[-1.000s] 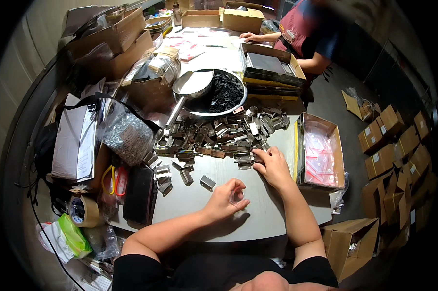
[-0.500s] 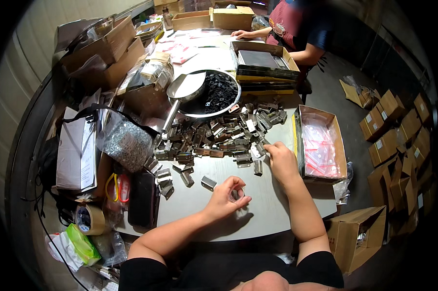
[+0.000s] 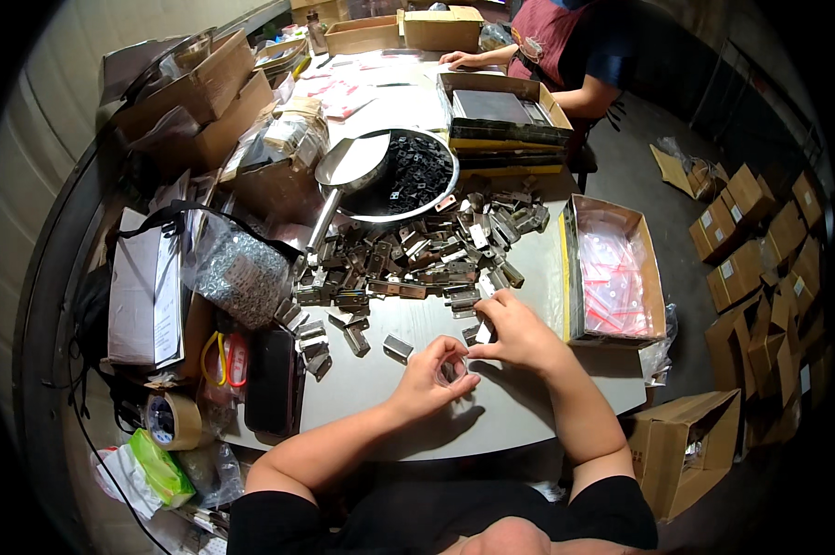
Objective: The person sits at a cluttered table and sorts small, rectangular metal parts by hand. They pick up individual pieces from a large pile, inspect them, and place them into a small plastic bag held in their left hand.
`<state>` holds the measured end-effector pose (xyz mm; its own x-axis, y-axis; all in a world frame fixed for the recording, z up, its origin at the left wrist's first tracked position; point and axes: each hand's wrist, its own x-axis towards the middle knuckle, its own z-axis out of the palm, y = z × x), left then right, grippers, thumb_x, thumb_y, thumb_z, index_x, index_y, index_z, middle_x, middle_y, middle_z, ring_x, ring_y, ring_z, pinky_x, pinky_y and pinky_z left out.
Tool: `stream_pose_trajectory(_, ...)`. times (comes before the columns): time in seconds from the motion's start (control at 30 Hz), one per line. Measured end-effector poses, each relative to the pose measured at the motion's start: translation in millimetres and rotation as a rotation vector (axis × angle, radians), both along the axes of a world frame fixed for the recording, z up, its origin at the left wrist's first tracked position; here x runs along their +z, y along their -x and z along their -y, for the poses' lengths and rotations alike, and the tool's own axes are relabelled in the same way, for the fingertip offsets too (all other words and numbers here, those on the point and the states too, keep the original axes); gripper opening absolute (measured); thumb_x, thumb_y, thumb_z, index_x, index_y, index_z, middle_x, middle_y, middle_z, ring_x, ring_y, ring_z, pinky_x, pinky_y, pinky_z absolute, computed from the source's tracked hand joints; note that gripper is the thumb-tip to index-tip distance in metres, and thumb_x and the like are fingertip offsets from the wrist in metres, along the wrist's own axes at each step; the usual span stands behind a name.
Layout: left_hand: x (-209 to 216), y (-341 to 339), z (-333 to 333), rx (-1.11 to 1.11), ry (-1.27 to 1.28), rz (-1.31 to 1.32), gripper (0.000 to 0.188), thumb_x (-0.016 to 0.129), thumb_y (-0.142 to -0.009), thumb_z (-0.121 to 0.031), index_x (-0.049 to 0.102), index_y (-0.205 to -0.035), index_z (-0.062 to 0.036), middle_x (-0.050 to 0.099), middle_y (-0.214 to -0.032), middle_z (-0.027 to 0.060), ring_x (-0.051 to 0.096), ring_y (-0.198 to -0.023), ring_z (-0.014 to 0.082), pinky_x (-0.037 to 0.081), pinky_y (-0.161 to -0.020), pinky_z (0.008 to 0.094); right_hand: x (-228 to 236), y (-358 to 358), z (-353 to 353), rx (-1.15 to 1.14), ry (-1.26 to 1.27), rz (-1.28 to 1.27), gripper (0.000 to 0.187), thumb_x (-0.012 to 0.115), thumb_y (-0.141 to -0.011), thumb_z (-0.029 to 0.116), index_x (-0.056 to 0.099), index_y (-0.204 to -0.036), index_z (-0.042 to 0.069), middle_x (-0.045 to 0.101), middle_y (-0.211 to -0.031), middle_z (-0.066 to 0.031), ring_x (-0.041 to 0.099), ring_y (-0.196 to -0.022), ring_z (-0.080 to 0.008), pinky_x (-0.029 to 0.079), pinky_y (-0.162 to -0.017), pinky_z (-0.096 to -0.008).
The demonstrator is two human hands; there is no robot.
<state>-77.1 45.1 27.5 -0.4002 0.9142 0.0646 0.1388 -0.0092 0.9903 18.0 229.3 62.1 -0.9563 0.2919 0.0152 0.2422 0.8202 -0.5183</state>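
Note:
My left hand (image 3: 433,377) is curled round a small clear plastic bag (image 3: 451,372), whose rounded opening shows between thumb and fingers. Close beside it, above the table, my right hand (image 3: 519,335) has thumb and index finger about a small metal bracket (image 3: 481,332), partly hidden by the fingers. A single metal bracket (image 3: 398,348) lies on the table just left of my left hand. Beyond both hands spreads a loose pile of similar metal brackets (image 3: 399,289).
Behind the pile stands a round metal basin (image 3: 453,185) of black parts, a metal scoop (image 3: 354,165) across it. An open box (image 3: 656,296) of red-edged bags stands right. A dark phone-like case (image 3: 271,381) lies left. Across the table sits another person (image 3: 565,55).
My right hand has come from the pile's near right edge toward my left hand, with a metal bracket at its fingertips. My left hand keeps its place with the bag.

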Motion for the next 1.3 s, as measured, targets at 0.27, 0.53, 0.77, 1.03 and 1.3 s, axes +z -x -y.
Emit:
stream_pose_trajectory(0.27, 1, -3, 1, -0.002, -0.002, 0.102, 0.037, 0.075, -0.080, -0.008, 0.049, -0.106, -0.0037, 0.058, -0.086, 0.0013, 0.056, -0.082, 0.0076, 0.047, -0.075, 0.0239, -10, 8, 25, -0.155, -0.139, 0.012, 0.033, 0.069, -0.076, 0.021, 0.055, -0.101, 0.002, 0.056, -0.098, -0.0228, 0.063, -0.086, -0.0428, 0.054, -0.073, -0.0489)
stream_pose_trajectory(0.53, -4, -2, 1, -0.099, -0.011, 0.489, 0.037, 0.073, -0.083, -0.005, 0.049, -0.112, -0.0040, 0.060, -0.093, 0.0026, 0.058, -0.093, 0.0107, 0.048, -0.082, 0.0261, -30, 6, -7, -0.041, 0.038, -0.241, 0.026, 0.059, -0.076, 0.006, 0.063, -0.101, 0.003, 0.061, -0.087, -0.0165, 0.061, -0.072, -0.0341, 0.050, -0.068, -0.0397)
stream_pose_trajectory(0.77, -12, 5, 1, -0.266, 0.105, 0.719, 0.042, 0.072, -0.083, -0.006, 0.049, -0.118, -0.0023, 0.060, -0.097, 0.0027, 0.058, -0.092, 0.0111, 0.049, -0.079, 0.0271, 26, -1, 13, 0.134, 0.977, 0.064, 0.028, 0.051, -0.079, 0.004, 0.065, -0.104, 0.004, 0.062, -0.082, -0.0035, 0.054, -0.070, -0.0087, 0.044, -0.064, -0.0231)
stream_pose_trajectory(1.03, -8, -1, 0, -0.237, 0.045, 0.612, 0.047, 0.073, -0.084, -0.010, 0.049, -0.124, -0.0015, 0.056, -0.106, 0.0025, 0.055, -0.097, 0.0091, 0.048, -0.083, 0.0256, 12, 0, 5, 0.291, 0.840, 0.072, 0.020, 0.071, -0.083, 0.011, 0.065, -0.098, 0.000, 0.065, -0.091, -0.0079, 0.061, -0.087, -0.0133, 0.049, -0.074, -0.0264)
stream_pose_trajectory(1.3, -7, 2, 0, -0.358, 0.016, 0.554, 0.049, 0.074, -0.083, -0.010, 0.049, -0.125, -0.0021, 0.055, -0.111, 0.0027, 0.055, -0.103, 0.0109, 0.047, -0.087, 0.0265, 29, 2, 29, 0.453, 0.532, -0.188, 0.015, 0.071, -0.080, 0.006, 0.067, -0.094, 0.000, 0.066, -0.086, -0.0086, 0.064, -0.077, -0.0157, 0.050, -0.067, -0.0276)
